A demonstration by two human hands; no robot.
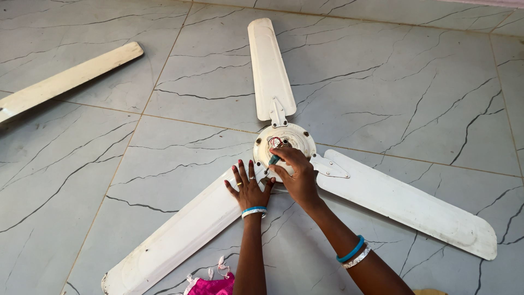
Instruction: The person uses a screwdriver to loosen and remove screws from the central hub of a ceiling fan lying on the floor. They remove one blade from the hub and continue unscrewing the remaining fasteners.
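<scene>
Three blades spread from the fan [284, 143] lying on the tiled floor [409, 93]: one [269, 68] points away from us, one [406, 205] runs to the right, and one [180, 237] comes toward the lower left. Our left hand [250, 188] lies flat on the root of that lower-left blade, fingers [240, 170] spread and pressing down, a ring on one of them and a blue bangle at the wrist. Our right hand [297, 175] sits on the near edge of the round hub, fingers curled and pinching a screwdriver [273, 160] with a green handle, its tip aimed at the spot where the lower-left blade joins the hub. Red and white wires [274, 141] show in the open middle of the hub, just beyond the tool. Our right hand covers the near part of the hub, so we cannot tell what the tip touches. A fourth, loose blade [65, 81] lies well apart at the far left. Pink cloth [213, 284] lies beside the left forearm at the bottom edge.
</scene>
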